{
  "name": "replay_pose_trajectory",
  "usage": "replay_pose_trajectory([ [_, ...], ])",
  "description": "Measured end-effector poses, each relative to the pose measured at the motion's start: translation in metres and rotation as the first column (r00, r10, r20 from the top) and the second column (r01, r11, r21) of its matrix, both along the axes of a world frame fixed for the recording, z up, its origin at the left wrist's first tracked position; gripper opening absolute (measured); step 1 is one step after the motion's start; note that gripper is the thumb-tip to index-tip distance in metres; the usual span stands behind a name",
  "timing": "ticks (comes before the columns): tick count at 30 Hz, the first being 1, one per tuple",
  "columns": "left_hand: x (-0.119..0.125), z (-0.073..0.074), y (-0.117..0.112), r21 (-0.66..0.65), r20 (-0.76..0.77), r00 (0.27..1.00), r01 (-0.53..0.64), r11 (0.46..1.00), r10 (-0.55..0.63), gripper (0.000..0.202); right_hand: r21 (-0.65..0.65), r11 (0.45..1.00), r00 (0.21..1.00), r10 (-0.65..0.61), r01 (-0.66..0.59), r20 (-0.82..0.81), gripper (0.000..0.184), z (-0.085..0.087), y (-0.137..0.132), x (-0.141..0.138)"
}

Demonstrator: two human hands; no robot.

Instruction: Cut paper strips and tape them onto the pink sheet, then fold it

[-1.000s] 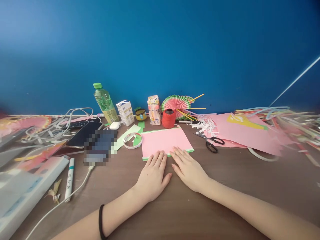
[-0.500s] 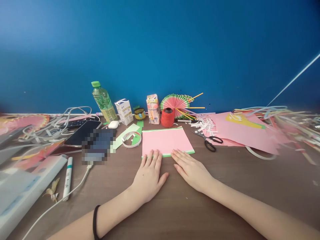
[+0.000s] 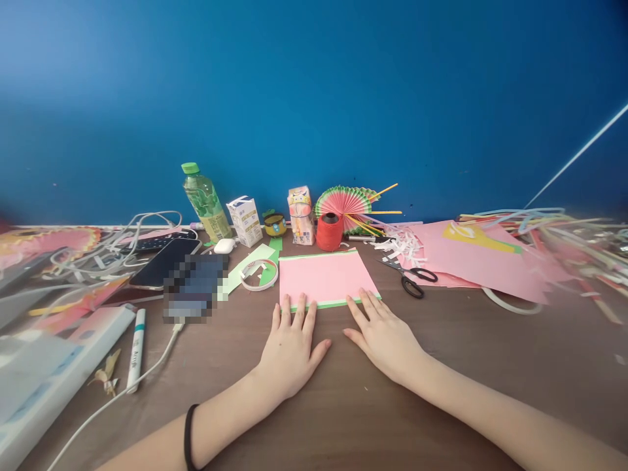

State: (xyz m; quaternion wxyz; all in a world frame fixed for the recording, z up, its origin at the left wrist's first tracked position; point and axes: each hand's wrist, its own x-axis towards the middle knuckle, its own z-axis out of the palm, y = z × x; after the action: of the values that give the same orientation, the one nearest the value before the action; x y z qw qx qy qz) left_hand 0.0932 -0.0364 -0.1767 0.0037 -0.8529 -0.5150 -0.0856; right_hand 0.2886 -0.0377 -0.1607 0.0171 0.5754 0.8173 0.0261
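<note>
A pink sheet of paper (image 3: 324, 278) with a green edge lies flat on the brown table (image 3: 343, 405). My left hand (image 3: 290, 347) rests flat, fingers stretched out, its fingertips on the sheet's near left edge. My right hand (image 3: 383, 333) lies flat too, fingers spread, with the tips touching the near right edge. Neither hand holds anything. A black band circles my left wrist.
Black scissors (image 3: 412, 280) lie right of the sheet beside more pink paper (image 3: 481, 261). A tape roll (image 3: 259, 275), red thread spool (image 3: 330, 232), paper fan (image 3: 346, 199), cartons and a green bottle (image 3: 206, 203) stand behind. Phones, cables and a marker (image 3: 136, 340) lie left.
Both hands have slid slightly apart along the sheet's near edge, the right one moving right. The sheet stays flat.
</note>
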Motion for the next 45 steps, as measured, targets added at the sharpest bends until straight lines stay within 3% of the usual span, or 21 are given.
replay_pose_trajectory([
  [5, -0.001, -0.003, 0.0, 0.047, -0.003, 1.0, 0.018, 0.999, -0.018, 0.064, -0.081, 0.995, 0.999, -0.051, 0.05, -0.002, 0.074, 0.001, 0.006, 0.006],
  [9, -0.001, 0.003, 0.0, 0.067, -0.031, 0.999, 0.032, 0.997, -0.03, 0.062, -0.118, 0.983, 0.99, -0.136, 0.14, 0.042, 0.076, 0.002, 0.014, 0.013],
  [12, -0.001, 0.011, -0.002, 0.112, -0.022, 0.998, 0.061, 0.992, -0.059, 0.054, -0.075, 0.986, 0.989, -0.146, 0.149, 0.039, 0.072, 0.002, 0.018, 0.016],
  [16, -0.001, 0.02, -0.003, 0.171, 0.064, 0.98, 0.176, 0.969, -0.189, 0.038, 0.053, 0.99, 0.99, -0.134, 0.131, 0.051, 0.057, 0.001, 0.024, 0.022],
  [20, -0.003, 0.023, 0.0, 0.161, 0.139, 0.956, 0.236, 0.958, -0.259, 0.033, 0.105, 0.979, 0.983, -0.178, 0.173, 0.044, 0.053, -0.002, 0.032, 0.03],
  [23, -0.009, 0.02, 0.012, 0.152, 0.199, 0.954, 0.195, 0.969, -0.223, 0.035, 0.053, 0.978, 0.979, -0.204, 0.204, 0.008, 0.053, 0.0, 0.037, 0.036],
  [27, -0.019, 0.012, 0.032, 0.1, 0.187, 0.981, 0.038, 0.994, -0.057, 0.04, -0.102, 0.975, 0.975, -0.206, 0.197, -0.086, 0.051, 0.006, 0.045, 0.047],
  [32, -0.02, 0.007, 0.039, -0.055, 0.079, 0.99, 0.121, 0.991, -0.116, 0.046, -0.242, 0.968, 0.969, -0.123, 0.069, -0.216, 0.053, 0.011, 0.057, 0.069],
  [38, -0.018, 0.016, 0.033, -0.033, 0.16, 0.98, 0.127, 0.991, -0.121, 0.037, -0.083, 0.986, 0.902, -0.163, 0.142, -0.401, 0.037, 0.006, 0.066, 0.077],
  [45, -0.021, 0.015, 0.033, 0.032, 0.339, 0.915, 0.221, 0.975, -0.219, 0.028, -0.015, 0.994, 0.892, -0.107, 0.112, -0.44, 0.024, -0.003, 0.069, 0.076],
])
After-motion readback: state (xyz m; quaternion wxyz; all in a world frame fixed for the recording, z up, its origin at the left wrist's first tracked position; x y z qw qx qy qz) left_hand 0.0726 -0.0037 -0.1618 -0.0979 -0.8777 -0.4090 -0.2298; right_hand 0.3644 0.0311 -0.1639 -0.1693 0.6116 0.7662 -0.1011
